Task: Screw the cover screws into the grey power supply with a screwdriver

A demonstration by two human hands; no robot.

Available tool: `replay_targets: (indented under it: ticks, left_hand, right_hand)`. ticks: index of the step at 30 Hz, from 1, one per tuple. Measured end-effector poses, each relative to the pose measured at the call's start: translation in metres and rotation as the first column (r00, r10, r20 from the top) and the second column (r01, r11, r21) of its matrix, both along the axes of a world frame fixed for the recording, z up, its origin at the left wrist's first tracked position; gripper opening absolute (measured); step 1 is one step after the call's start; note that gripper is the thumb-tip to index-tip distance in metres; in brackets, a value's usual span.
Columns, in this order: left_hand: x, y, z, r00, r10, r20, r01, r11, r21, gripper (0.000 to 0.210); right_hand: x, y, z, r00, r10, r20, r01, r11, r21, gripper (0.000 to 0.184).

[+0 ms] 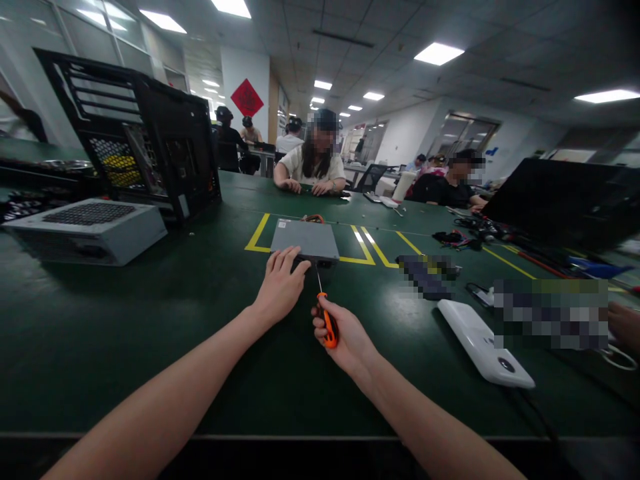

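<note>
A grey metal computer power supply (305,239) lies on the green table, with a bundle of coloured wires at its far side. My left hand (281,288) rests on its near left edge, fingers stretched and slightly apart, the thumb by the near face. In my right hand (347,333) is a screwdriver (330,327) with an orange and black handle, the fingers wrapped round it. Its thin shaft points away from me, and the tip meets or almost meets the near face beside a socket. The exact contact point is too small to make out.
At left stand a black computer case (150,143) and a larger power supply (90,230). Yellow tape (257,233) marks the table (210,373). A white device (483,343), cables (475,230) and a dark monitor (565,207) are at right. A co-worker (310,160) sits opposite.
</note>
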State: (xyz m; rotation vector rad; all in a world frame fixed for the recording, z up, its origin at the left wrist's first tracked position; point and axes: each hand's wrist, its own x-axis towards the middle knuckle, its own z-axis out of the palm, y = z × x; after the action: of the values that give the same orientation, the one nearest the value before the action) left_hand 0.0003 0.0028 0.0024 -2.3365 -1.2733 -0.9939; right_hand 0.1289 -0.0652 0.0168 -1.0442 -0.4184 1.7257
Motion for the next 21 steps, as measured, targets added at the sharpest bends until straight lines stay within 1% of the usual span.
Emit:
replay_targets:
  ticks: [1, 5, 6, 9, 11, 12, 15, 17, 21]
  left_hand:
    - [0.000, 0.003, 0.000, 1.000, 0.001, 0.022, -0.001, 1.000, 0.004, 0.028]
    - [0.000, 0.015, -0.003, 0.994, -0.008, 0.108, 0.006, 1.000, 0.016, 0.038]
    - [0.001, 0.018, -0.004, 0.992, -0.001, 0.127, -0.001, 1.000, 0.019, 0.038]
    - [0.003, 0.023, -0.006, 0.982, 0.020, 0.185, -0.025, 0.999, 0.023, 0.033]
    - [0.006, 0.025, -0.007, 0.974, 0.027, 0.226, -0.033, 0.999, 0.022, 0.032]
    - [0.007, 0.025, -0.007, 0.969, 0.030, 0.244, -0.037, 0.999, 0.022, 0.031]
    - [0.010, 0.026, -0.008, 0.960, 0.039, 0.277, -0.048, 0.999, 0.025, 0.030]
    - [0.011, 0.026, -0.008, 0.958, 0.038, 0.283, -0.048, 0.998, 0.028, 0.029]
    - [0.008, 0.028, -0.007, 0.955, 0.031, 0.294, -0.042, 0.999, 0.031, 0.028]
  right_hand:
    - [0.000, 0.000, 0.000, 1.000, 0.008, -0.004, -0.008, 1.000, -0.004, 0.011]
    - [0.001, -0.001, 0.001, 0.998, 0.057, -0.025, -0.058, 0.997, -0.048, 0.027]
    - [0.001, -0.001, 0.001, 0.998, 0.053, -0.029, -0.054, 0.997, -0.048, 0.026]
    - [0.001, 0.000, -0.001, 1.000, 0.001, -0.019, -0.002, 0.999, -0.037, 0.014]
    - [0.000, -0.001, -0.001, 1.000, -0.015, -0.010, 0.014, 1.000, -0.026, 0.011]
    - [-0.001, -0.001, -0.001, 1.000, -0.001, -0.011, 0.001, 1.000, -0.020, 0.012]
    - [-0.002, -0.002, 0.000, 0.996, 0.082, -0.031, -0.082, 0.997, -0.011, 0.024]
    - [-0.003, -0.001, 0.001, 0.994, 0.103, -0.039, -0.104, 0.994, -0.014, 0.028]
    - [-0.003, 0.000, 0.000, 0.999, 0.027, -0.045, -0.027, 0.999, -0.016, 0.015]
